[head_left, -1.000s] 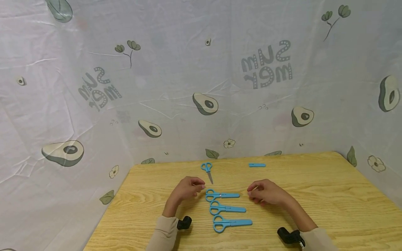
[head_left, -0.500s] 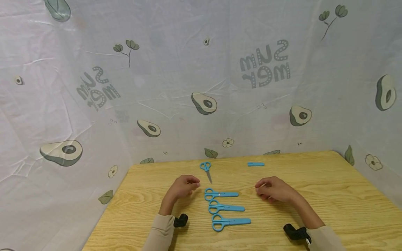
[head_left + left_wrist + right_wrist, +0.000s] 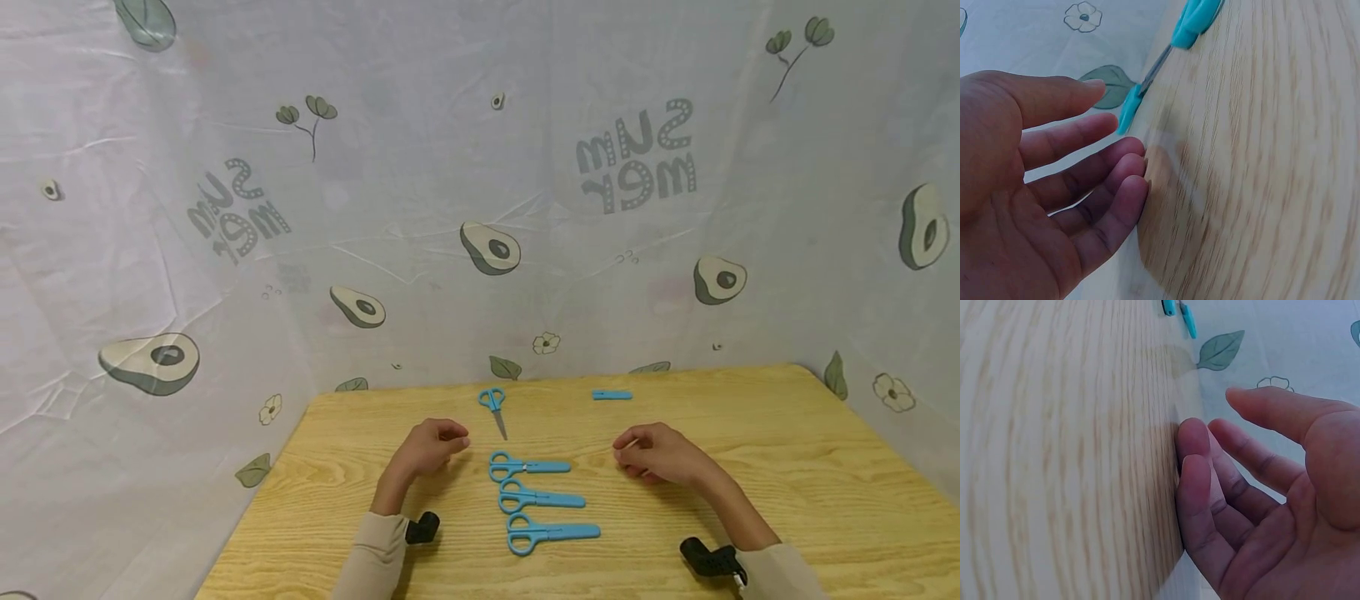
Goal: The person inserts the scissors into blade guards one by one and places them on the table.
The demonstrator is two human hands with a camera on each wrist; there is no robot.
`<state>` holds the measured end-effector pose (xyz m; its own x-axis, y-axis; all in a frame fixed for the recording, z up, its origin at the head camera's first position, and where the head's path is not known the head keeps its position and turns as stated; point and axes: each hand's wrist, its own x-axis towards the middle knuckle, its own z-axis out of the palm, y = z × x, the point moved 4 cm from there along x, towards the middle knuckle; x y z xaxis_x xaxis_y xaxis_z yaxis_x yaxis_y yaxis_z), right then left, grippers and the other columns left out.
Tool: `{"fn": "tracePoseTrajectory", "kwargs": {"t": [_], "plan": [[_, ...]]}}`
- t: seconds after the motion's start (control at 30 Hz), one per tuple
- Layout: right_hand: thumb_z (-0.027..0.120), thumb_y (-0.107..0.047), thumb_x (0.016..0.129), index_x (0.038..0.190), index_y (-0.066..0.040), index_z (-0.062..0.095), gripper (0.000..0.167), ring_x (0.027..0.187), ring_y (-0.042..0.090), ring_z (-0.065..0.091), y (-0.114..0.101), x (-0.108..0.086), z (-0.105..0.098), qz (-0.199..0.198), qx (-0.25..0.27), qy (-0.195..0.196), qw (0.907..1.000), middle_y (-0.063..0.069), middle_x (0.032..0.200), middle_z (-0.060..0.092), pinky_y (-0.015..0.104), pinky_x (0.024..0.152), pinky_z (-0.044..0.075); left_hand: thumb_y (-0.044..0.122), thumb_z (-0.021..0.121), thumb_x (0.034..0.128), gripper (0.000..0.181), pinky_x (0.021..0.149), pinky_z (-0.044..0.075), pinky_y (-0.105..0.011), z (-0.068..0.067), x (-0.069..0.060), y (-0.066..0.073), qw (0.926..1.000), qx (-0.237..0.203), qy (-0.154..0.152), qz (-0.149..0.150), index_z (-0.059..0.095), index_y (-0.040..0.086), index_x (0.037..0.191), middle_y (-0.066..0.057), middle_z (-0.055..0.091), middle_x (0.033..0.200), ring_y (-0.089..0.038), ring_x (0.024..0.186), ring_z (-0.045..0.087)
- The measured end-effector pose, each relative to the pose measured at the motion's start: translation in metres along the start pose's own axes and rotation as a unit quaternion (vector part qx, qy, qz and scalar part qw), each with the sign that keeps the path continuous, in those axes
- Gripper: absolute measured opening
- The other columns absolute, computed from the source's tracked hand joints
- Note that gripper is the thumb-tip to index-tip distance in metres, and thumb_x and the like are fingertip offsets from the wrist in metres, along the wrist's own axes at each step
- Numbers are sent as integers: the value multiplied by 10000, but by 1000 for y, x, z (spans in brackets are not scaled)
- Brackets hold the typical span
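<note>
Three pairs of blue scissors with sheaths over their blades lie in a column on the table: a far pair (image 3: 530, 467), a middle pair (image 3: 542, 497) and a near pair (image 3: 553, 532). Beyond them is an unsheathed pair of scissors (image 3: 495, 411), its grey blade bare. A loose blue sheath (image 3: 612, 395) lies towards the back right. My left hand (image 3: 423, 450) is left of the far sheathed pair, fingers loosely bent and holding nothing. To the right of the column, my right hand (image 3: 662, 454) is likewise relaxed and bare. Both wrist views show the fingers apart.
The wooden table (image 3: 750, 433) reaches back to a pale curtain (image 3: 420, 208) printed with avocados and leaves. A black wrist camera (image 3: 423, 528) sits on the left wrist, another black camera (image 3: 708, 558) on the right.
Both hands have drawn away from the column of scissors, the left one to the left and the right one to the right. The scissors and the loose sheath stay where they were.
</note>
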<state>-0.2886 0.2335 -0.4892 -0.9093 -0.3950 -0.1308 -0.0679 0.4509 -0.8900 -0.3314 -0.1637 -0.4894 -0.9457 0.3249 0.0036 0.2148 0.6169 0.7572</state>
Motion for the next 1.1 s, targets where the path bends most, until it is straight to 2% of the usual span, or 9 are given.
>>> {"fn": "tracePoseTrajectory", "kwargs": {"t": [0.23, 0.5, 0.87, 1.1], "plan": [[634, -203, 1097, 1336, 120, 619, 403, 936, 236, 721, -3, -2, -7, -47, -260, 263, 9993, 151, 1080, 755, 371, 740, 615, 237, 701, 1058, 303, 902, 612, -469, -13, 1, -1, 9994, 300, 162, 62, 763, 21, 1261, -108, 777, 1186, -311, 1092, 724], [639, -199, 1096, 1335, 126, 622, 404, 924, 233, 712, 1, -6, -21, -14, -496, 378, 9980, 132, 1052, 759, 364, 754, 613, 225, 709, 1052, 293, 827, 614, -409, -21, 4, -4, 9991, 337, 257, 39, 762, 17, 1251, -105, 776, 1164, -300, 1069, 727], [634, -183, 1095, 1309, 124, 630, 375, 849, 221, 679, 4, -1, -23, -242, -531, 443, 9973, 123, 984, 741, 329, 678, 584, 225, 723, 1039, 276, 825, 612, -396, -20, 9, -6, 9986, 384, 335, -109, 772, 31, 1230, -90, 778, 1138, -291, 1066, 724], [627, -192, 1098, 1294, 92, 654, 346, 850, 222, 658, 8, 2, -19, -53, -587, 557, 9967, 104, 964, 730, 337, 685, 579, 214, 730, 1030, 266, 836, 610, -407, -14, 14, -11, 9993, 256, 268, -39, 773, 21, 1207, -97, 777, 1132, -296, 1059, 721]]}}
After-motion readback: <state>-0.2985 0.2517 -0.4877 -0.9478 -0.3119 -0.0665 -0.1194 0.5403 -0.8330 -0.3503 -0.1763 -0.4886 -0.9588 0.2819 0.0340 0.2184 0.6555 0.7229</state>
